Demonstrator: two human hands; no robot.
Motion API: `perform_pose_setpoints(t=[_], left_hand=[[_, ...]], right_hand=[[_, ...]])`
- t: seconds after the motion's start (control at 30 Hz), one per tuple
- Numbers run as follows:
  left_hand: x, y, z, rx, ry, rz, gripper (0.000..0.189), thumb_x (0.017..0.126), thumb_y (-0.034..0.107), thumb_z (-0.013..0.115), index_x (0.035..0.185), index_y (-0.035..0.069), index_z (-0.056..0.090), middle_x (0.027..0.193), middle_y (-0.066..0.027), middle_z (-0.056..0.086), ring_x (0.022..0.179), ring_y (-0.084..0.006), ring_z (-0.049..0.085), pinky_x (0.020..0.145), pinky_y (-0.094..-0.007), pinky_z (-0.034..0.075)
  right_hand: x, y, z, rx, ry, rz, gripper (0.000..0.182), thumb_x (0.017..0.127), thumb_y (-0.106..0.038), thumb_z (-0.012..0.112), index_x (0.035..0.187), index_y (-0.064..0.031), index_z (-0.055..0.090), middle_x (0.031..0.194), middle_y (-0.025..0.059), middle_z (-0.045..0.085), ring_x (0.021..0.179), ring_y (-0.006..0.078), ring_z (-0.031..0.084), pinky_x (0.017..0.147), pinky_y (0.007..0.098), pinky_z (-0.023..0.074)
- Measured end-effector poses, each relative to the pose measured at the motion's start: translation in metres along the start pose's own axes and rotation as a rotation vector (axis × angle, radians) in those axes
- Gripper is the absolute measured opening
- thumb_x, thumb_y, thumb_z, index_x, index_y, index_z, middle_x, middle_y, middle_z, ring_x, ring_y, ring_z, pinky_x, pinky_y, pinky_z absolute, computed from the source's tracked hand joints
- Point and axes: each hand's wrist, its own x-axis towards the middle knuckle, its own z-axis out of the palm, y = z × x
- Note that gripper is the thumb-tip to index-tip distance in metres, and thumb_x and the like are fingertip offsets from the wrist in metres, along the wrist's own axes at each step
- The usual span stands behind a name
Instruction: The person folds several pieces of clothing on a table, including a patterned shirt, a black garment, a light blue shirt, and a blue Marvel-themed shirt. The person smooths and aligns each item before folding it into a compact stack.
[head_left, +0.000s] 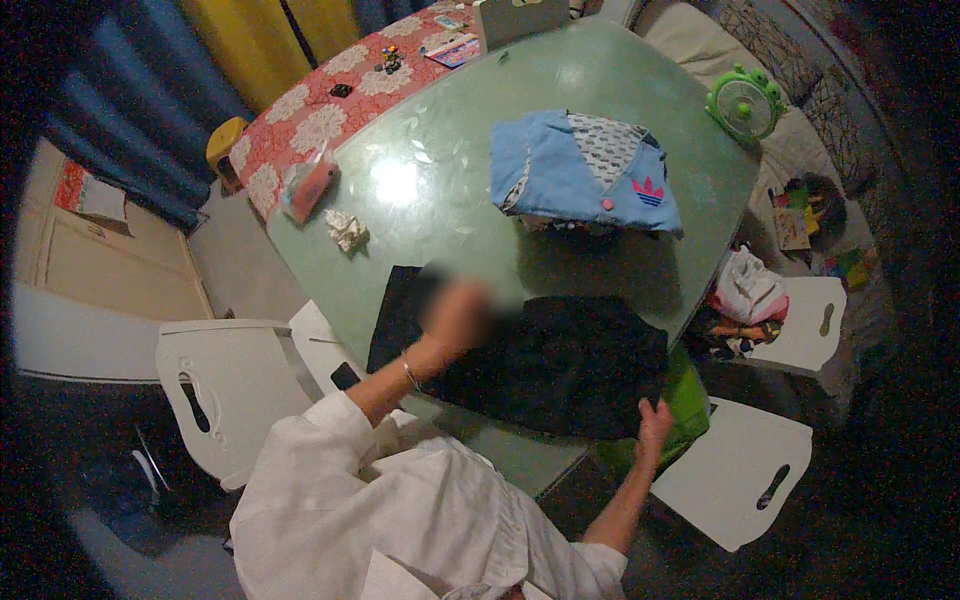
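Note:
A black cloth garment (555, 360) lies spread along the near edge of the green-topped table (450, 225). My left hand (459, 311) is over its left part, with a bangle on the wrist; the picture is blurred there, so its fingers cannot be made out. At the garment's right end, my right hand (654, 421) grips the edge of the black cloth between thumb and fingers. Beyond the garment sits a folded stack of clothes, with a light blue top (555, 172) that has a patterned V-shaped neck uppermost.
A crumpled tissue (346, 231) and a plastic bag with something red (311, 187) lie at the table's left. White chairs (225, 390) flank the table; one at the right bears a pile of clothes (750, 292). A green fan (744, 105) stands beyond the table's right edge.

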Motion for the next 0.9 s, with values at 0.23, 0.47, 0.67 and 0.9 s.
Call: perform_pose_setpoints(t=[0.23,0.47,0.67,0.9], left_hand=[[0.001,-0.042,0.016,0.244,-0.240,0.243,0.013,0.072,0.019,0.061,0.068,0.007,0.060,0.067,-0.0111,0.057,0.060,-0.0262,0.054,0.054,-0.0391,0.044],[0.003,-0.050,0.024,0.258,-0.241,0.399,0.020,0.075,0.026,0.060,0.071,0.006,0.061,0.069,-0.0124,0.057,0.063,-0.0274,0.056,0.057,-0.0418,0.045],[0.014,-0.039,0.017,0.395,-0.509,0.323,0.025,0.077,0.029,0.058,0.082,0.005,0.064,0.077,-0.0136,0.060,0.070,-0.0284,0.059,0.059,-0.0413,0.046],[0.031,-0.015,-0.007,0.638,-0.811,0.252,0.018,0.082,0.019,0.053,0.090,0.005,0.061,0.081,-0.0098,0.058,0.074,-0.0248,0.056,0.064,-0.0403,0.044]], right_hand=[[0.001,-0.001,0.003,0.117,-0.064,0.091,0.019,0.083,-0.012,0.060,0.098,-0.0005,0.060,0.087,0.0016,0.060,0.077,0.0139,0.052,0.073,0.0298,0.0426],[-0.005,-0.017,0.005,0.265,0.128,0.138,0.024,0.084,-0.013,0.059,0.103,0.0028,0.059,0.094,0.0043,0.060,0.082,0.0146,0.054,0.077,0.0299,0.0431],[0.006,-0.003,-0.007,-0.319,-0.058,0.135,0.037,0.086,-0.015,0.060,0.115,0.0056,0.054,0.104,0.0085,0.060,0.091,0.0188,0.056,0.081,0.0321,0.0443],[0.006,0.007,-0.008,0.184,-0.207,0.181,0.051,0.085,-0.018,0.062,0.128,0.0048,0.044,0.121,0.0133,0.053,0.108,0.0240,0.052,0.093,0.0337,0.0404]])
